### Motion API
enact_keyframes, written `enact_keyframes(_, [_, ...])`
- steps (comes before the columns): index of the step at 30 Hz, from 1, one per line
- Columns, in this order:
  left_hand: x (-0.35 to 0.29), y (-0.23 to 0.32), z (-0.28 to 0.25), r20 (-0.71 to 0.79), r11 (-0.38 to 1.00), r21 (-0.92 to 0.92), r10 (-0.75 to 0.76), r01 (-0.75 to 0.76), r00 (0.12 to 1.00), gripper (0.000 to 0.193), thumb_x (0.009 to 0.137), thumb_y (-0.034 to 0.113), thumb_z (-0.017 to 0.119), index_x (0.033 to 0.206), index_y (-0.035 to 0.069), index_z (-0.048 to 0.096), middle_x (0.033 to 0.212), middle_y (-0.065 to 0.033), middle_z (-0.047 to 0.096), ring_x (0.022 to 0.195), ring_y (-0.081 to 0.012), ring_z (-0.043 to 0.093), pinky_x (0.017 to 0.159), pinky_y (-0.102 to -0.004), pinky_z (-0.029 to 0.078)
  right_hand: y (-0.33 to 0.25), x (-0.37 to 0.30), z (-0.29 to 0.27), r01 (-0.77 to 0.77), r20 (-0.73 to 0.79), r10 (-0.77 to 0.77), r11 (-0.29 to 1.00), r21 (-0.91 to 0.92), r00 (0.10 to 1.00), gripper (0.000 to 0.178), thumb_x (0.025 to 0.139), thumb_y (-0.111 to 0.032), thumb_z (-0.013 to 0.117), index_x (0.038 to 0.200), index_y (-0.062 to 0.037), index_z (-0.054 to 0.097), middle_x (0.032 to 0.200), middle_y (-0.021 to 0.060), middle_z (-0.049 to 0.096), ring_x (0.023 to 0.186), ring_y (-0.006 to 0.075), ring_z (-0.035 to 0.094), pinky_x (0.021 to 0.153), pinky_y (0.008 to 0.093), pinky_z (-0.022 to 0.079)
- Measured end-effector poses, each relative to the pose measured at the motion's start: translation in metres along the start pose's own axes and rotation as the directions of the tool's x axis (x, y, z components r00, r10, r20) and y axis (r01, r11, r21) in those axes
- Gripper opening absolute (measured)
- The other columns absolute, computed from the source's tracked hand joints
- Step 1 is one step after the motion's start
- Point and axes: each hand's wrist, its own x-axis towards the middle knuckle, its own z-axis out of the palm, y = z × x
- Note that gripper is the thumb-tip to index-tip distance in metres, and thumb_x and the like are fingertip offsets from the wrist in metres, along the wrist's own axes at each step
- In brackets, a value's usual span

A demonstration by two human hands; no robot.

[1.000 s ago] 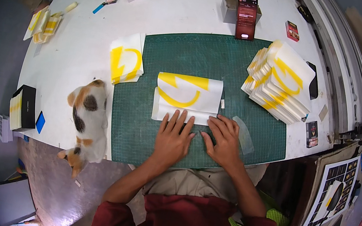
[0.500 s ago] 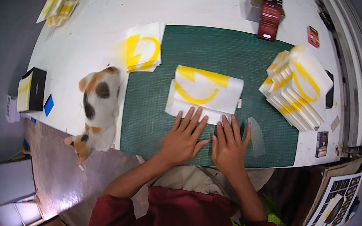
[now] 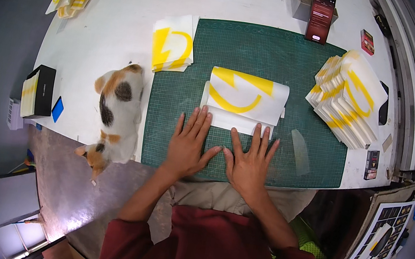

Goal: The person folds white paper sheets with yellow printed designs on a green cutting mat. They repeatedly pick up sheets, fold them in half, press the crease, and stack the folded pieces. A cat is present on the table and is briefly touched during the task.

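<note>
A white sheet with yellow printed shapes lies folded on the green cutting mat, its fold bulging slightly. My left hand lies flat with fingers spread, its fingertips at the sheet's near left corner. Flat and spread too, my right hand touches the near edge towards the right with its fingertips. The two thumbs almost meet below the sheet. Neither hand grips anything. A translucent, curved flat piece rests on the mat right of my right hand.
A tall stack of folded yellow-and-white pieces leans at the mat's right; a smaller stack sits at its far left corner. A cat lies along the left side, head over the table edge. A phone leans on a box at the back.
My left hand has slid left along the sheet's near edge, its fingers spreading. My right hand has also shifted left relative to the sheet. The whole view has moved slightly.
</note>
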Motion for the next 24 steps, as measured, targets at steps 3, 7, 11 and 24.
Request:
enact_keyframes(3, [-0.004,-0.003,-0.003,-0.004,0.999,0.037,-0.018,0.018,1.0,0.083,0.097,0.053,0.055,0.155,-0.001,0.03,0.162,-0.0204,0.028,0.151,-0.0371,0.024,0.12,-0.0586,0.015,0.028,-0.01,-0.021,-0.045,0.046,0.048,0.996,-0.078,0.998,0.05,0.094,-0.04,0.063,0.139,-0.0189,0.058,0.15,0.0298,0.039,0.143,0.0498,0.029,0.11,0.0776,0.01])
enact_keyframes(7, [0.002,0.004,-0.001,-0.106,0.999,0.045,-0.004,0.009,0.994,0.074,0.096,0.044,0.06,0.15,-0.001,0.038,0.158,-0.0227,0.033,0.148,-0.0403,0.029,0.119,-0.0593,0.02,0.061,-0.022,-0.034,-0.067,-0.029,0.063,0.984,-0.163,0.998,0.052,0.092,-0.039,0.066,0.138,-0.0149,0.059,0.149,0.0283,0.041,0.143,0.0477,0.031,0.11,0.0774,0.008])
enact_keyframes(11, [-0.005,0.016,0.019,-0.281,0.995,-0.097,-0.025,-0.003,0.959,0.061,0.093,0.033,0.066,0.141,-0.003,0.05,0.151,-0.027,0.04,0.143,-0.0448,0.034,0.116,-0.0591,0.027,0.059,-0.02,-0.025,0.014,-0.06,-0.023,0.988,-0.154,0.998,0.053,0.093,-0.038,0.067,0.134,-0.0063,0.06,0.147,0.0276,0.043,0.143,0.0452,0.033,0.111,0.0768,0.007])
enact_keyframes(24, [0.012,0.054,0.018,-0.152,0.995,-0.068,0.063,-0.074,0.986,0.064,0.095,0.04,0.062,0.144,0.001,0.049,0.152,-0.027,0.04,0.141,-0.0451,0.038,0.115,-0.0616,0.025,0.071,0.005,-0.056,-0.048,-0.219,0.105,0.967,0.252,0.97,0.055,0.085,-0.019,0.075,0.134,-0.0008,0.059,0.128,0.0233,0.059,0.122,0.035,0.056,0.11,0.0571,0.031])
